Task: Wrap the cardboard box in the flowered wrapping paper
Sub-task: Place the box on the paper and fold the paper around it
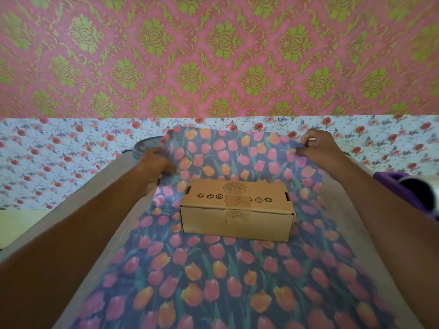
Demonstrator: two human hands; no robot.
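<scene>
A brown cardboard box [237,210], taped across its top and front, lies on a sheet of tulip-printed wrapping paper [213,276] spread over the table. The far part of the sheet rises behind the box. My left hand [155,165] pinches the paper's far left edge, and my right hand [318,148] pinches its far right edge. Both hands are beyond the box and hold the far end lifted off the table.
The grey table [99,233] shows on either side of the sheet. A grey round object [142,146] peeks out behind my left hand. A purple holder with a roll [413,188] sits at the right edge. A flowered wall stands behind.
</scene>
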